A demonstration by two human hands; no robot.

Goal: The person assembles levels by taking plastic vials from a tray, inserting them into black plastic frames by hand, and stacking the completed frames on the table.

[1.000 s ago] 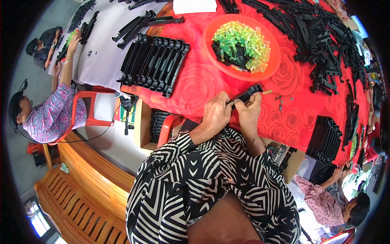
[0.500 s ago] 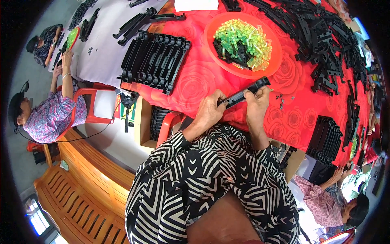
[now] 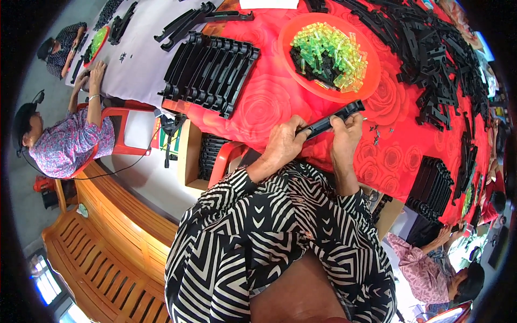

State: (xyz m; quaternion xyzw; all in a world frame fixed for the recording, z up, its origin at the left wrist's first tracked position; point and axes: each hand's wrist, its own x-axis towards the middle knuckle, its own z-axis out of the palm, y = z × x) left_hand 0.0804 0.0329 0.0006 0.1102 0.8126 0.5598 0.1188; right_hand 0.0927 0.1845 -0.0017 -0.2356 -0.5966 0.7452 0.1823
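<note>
Fingers of left hand (image 3: 284,142) and right hand (image 3: 346,139) clamp the black strip (image 3: 322,126), long axis eight-to-two o'clock; left fingertips seem partly hidden.

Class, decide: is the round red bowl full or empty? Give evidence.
Partly filled: yellow-green tubes and small black pieces are heaped in the red bowl, with bare red showing around them.

The held part (image 3: 321,127), the stack (image 3: 215,70) and the heap (image 3: 428,64) are black. The worktop (image 3: 264,110) is red, printed with roses. The dish (image 3: 370,81) is orange-red, its tubes (image 3: 328,43) yellow to bright green. The wearer's shirt (image 3: 215,258) has black-and-white zigzags; the bench (image 3: 116,215) is orange-brown, the paper (image 3: 268,4) white.
</note>
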